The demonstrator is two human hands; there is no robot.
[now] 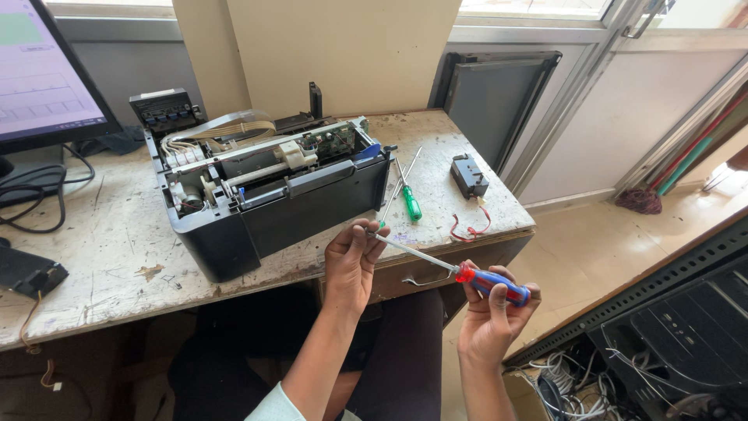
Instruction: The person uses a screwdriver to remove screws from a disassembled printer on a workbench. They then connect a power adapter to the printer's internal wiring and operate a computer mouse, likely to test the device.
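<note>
Hands point(421, 284) at either end of red-handled screwdriver point(452, 269), before opened printer point(265, 187)

Opened black inkjet printer, cover removed point(265, 187): 1, desk centre.
Screwdrivers: 2 — red-and-blue-handled point(467, 277), green-handled point(407, 195).
Small black module point(468, 175): 1, desk right edge.
Flat monitor point(43, 70): 1, left rear corner.
Hands: 2 — left hand point(351, 261), right hand point(495, 312).

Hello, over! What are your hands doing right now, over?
Right hand grips red-and-blue screwdriver by the handle. Left hand pinches its tip. Opened printer on desk, untouched. Green screwdriver lies beside it.
</note>
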